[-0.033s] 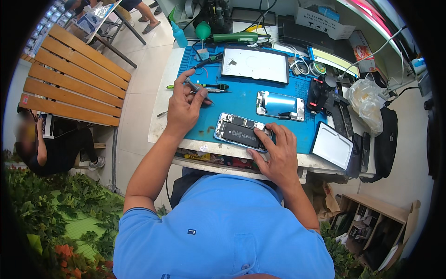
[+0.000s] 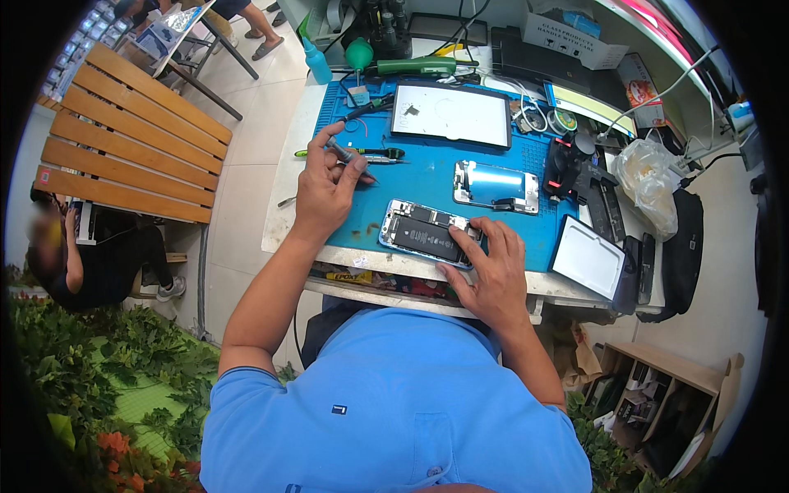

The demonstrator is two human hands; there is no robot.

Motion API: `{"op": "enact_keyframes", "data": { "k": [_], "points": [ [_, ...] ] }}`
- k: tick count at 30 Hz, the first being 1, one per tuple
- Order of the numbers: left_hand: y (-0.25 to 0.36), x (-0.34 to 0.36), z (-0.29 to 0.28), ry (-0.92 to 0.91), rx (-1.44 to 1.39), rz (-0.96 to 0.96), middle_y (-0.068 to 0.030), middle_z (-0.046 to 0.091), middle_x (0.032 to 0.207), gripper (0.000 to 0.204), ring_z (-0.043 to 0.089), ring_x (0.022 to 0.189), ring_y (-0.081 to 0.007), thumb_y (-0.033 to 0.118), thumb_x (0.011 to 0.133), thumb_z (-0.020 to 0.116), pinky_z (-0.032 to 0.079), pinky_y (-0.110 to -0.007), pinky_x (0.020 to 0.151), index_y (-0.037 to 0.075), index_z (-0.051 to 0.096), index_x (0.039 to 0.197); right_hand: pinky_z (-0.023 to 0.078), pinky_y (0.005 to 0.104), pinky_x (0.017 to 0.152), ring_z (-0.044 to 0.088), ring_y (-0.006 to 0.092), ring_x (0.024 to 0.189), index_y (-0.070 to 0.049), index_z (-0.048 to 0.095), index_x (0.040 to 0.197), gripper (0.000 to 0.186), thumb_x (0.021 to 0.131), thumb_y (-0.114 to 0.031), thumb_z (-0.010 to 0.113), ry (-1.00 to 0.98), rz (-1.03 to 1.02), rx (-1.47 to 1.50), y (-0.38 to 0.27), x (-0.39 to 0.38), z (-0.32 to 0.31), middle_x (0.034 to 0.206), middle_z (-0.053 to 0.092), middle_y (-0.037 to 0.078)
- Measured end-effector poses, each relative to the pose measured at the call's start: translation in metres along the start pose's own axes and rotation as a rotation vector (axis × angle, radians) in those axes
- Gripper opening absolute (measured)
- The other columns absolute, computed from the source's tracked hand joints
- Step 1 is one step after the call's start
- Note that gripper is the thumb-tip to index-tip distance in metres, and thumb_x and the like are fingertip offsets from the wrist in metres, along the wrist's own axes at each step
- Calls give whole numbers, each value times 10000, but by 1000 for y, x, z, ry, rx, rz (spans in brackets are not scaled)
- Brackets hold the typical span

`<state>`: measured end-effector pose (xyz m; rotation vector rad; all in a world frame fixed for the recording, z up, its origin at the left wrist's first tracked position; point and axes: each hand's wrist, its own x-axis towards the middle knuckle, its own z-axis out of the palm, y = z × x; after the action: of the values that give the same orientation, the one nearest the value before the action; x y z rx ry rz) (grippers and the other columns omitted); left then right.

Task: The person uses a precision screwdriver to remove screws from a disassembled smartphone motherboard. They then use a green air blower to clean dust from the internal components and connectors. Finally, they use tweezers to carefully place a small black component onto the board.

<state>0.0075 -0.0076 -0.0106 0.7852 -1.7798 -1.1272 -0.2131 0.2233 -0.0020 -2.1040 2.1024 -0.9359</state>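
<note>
My left hand (image 2: pixel 325 193) is raised over the left part of the blue work mat (image 2: pixel 353 215). Its fingers are closed round a slim grey screwdriver (image 2: pixel 338 149), tilted with its lower end toward the right. Close to my front edge of the mat lies an opened smartphone (image 2: pixel 423 233), its black battery and inner parts bare. Gripping the phone's right end is my right hand (image 2: pixel 493 271), the index finger on top and the thumb by the near edge. Beyond it rests a detached phone screen (image 2: pixel 497 187), its silvery back facing up.
A white tray with a dark rim (image 2: pixel 450 115) lies farther back on the mat. More pens or drivers (image 2: pixel 382 155) sit behind my left hand. On the right stand a black clamp holder (image 2: pixel 567 168), a white box lid (image 2: pixel 588 257) and a plastic bag (image 2: pixel 649 181). A person (image 2: pixel 90 246) sits far left.
</note>
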Motion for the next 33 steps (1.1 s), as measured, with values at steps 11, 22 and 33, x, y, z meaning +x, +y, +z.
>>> {"op": "enact_keyframes", "data": {
  "k": [11, 22, 33],
  "points": [
    [3, -2, -5, -68, -134, -21, -150, 747, 1137, 589, 808, 1007, -234, 72, 1152, 616, 668, -360, 924, 6, 312, 1651, 443, 536, 1131, 554, 387, 1344, -70, 762, 1357, 551, 895, -330, 911, 40, 5, 49, 1, -2, 1, 1405, 622, 164],
    [46, -20, 48, -172, -851, -285, -187, 704, 1241, 641, 809, 1050, -335, 136, 1168, 599, 701, -437, 953, 85, 224, 1685, 633, 304, 853, 764, 157, 955, 13, 797, 1211, 352, 910, -94, 946, 311, 220, 845, -18, 29, 10, 1048, 804, 101],
    [59, -33, 75, -173, -951, -221, -200, 660, 1322, 639, 815, 1081, -335, 93, 1179, 532, 723, -402, 921, 104, 168, 1703, 646, 293, 937, 786, 155, 1065, 29, 807, 1175, 193, 986, 23, 842, 398, 329, 1340, -27, 30, 20, 1169, 835, 127]
  ]
}}
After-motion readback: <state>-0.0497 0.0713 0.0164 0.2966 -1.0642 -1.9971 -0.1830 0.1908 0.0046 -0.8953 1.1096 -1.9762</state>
